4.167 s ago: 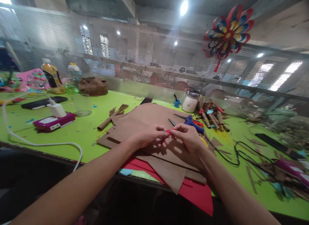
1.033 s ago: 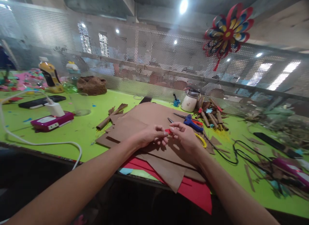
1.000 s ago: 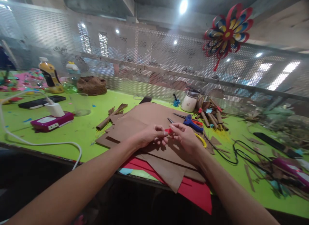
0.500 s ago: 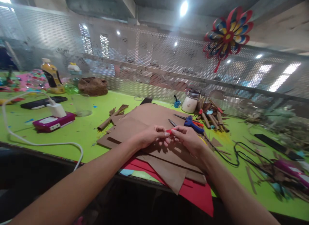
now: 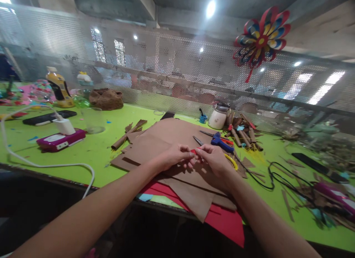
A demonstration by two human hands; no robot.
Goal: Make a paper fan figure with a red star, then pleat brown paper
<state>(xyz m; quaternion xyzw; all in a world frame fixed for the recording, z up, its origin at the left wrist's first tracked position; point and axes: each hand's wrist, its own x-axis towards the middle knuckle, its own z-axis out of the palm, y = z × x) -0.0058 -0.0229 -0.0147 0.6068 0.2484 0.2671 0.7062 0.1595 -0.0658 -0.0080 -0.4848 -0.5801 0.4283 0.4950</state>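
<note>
Between my two hands is a small piece of red paper (image 5: 193,151), pinched at the fingertips of both. My left hand (image 5: 179,156) grips its left side and my right hand (image 5: 212,156) its right side; fingers cover most of it. Both hands are just above a stack of brown paper sheets (image 5: 155,139). A larger red sheet (image 5: 227,223) sticks out under the stack at the table's front edge. Just beyond my right hand lie scissors and a blue-handled tool (image 5: 222,142). A yellow handle loop (image 5: 232,162) shows beside my right hand.
Rolled brown paper pieces (image 5: 246,134) lie near a white jar (image 5: 219,116) at the back. Left stand a purple power strip (image 5: 61,141) with a white charger, a clear cup (image 5: 93,121) and a yellow bottle (image 5: 59,88). A black cable (image 5: 257,182) runs along the right.
My right hand has shifted slightly, and more of the yellow handle loop shows beside it. Both hands still pinch the red paper. The view has barely moved.
</note>
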